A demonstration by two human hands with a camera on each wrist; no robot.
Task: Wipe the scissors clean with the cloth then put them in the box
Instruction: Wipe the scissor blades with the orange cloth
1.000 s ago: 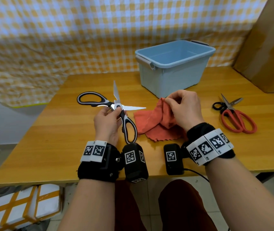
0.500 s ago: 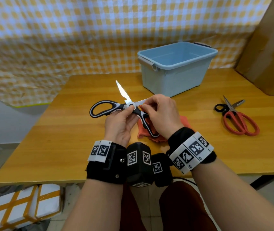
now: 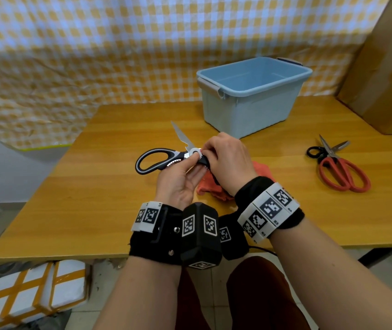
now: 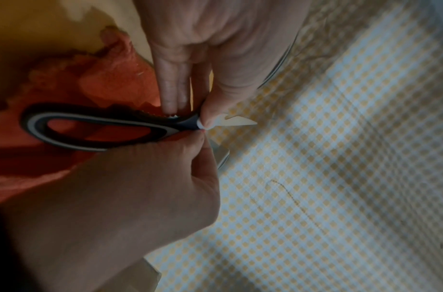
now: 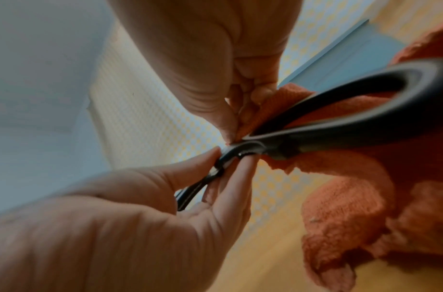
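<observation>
Scissors [image 3: 166, 156], black-handled with blades spread, are held above the near middle of the table [image 3: 83, 186], over the red cloth [image 3: 262, 169]. Left hand [image 3: 180, 182] pinches them at the pivot, thumb and fingertips closed on the joint. Right hand [image 3: 226, 160] is curled over the same joint from the right, its fingers pinching a fold of the cloth against the metal beside the pivot, as the right wrist view shows. One handle loop extends left of the hands; the exposed blade points far and slightly left; the second handle and blade lie mostly hidden beneath the right hand. Judgement: wiping is in progress at the pivot, and the blades appear still to need a pass. Box [image 3: 252, 96], blue and open-topped, stands far and right of both hands, with the right hand the nearer to it. Transfer would therefore run far-right, preferably with the blades closed first. Second pair, red-handled scissors [image 3: 342, 170], lies well apart at the right.
</observation>
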